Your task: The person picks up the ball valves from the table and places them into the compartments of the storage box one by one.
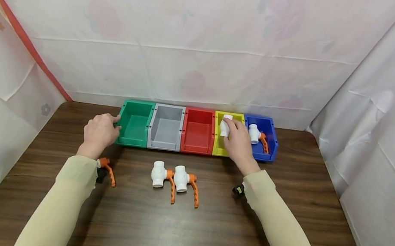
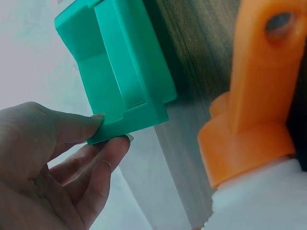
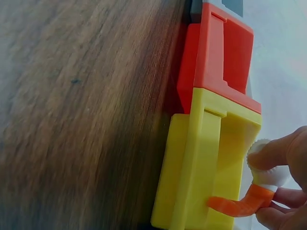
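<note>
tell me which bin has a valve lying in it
The blue bin, at the row's right end: a valve lies in it. The right hand holds another valve at the yellow bin; the green bin, grey bin and red bin show none.

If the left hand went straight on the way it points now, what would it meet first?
The green bin, whose outer edge the left hand pinches. Beyond it, the grey bin would probably come next, though the hand's height and exact angle are hard to judge.
</note>
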Demonstrator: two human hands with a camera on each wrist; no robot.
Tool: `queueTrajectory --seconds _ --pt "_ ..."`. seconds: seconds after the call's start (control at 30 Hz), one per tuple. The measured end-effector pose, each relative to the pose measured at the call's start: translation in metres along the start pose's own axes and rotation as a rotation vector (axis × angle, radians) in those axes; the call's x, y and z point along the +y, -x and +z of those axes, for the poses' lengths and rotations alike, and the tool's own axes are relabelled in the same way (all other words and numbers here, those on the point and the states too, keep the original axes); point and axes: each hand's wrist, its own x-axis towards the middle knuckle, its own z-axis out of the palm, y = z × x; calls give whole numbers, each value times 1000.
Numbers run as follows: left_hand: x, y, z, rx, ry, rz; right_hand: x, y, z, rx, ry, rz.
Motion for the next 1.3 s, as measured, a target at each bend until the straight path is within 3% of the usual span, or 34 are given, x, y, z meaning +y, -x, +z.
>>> queueTrajectory --seconds 0.53,1.13,1.3 --pt "-1 1 -4 -14 -9 -19 4 -14 13 22 -5 21" --pt "3 0 -4 -6 -19 -3 2 -25 29 -108 162 108" --pt "3 1 -5 -19 -22 -13 4 -26 39 -140 196 92"
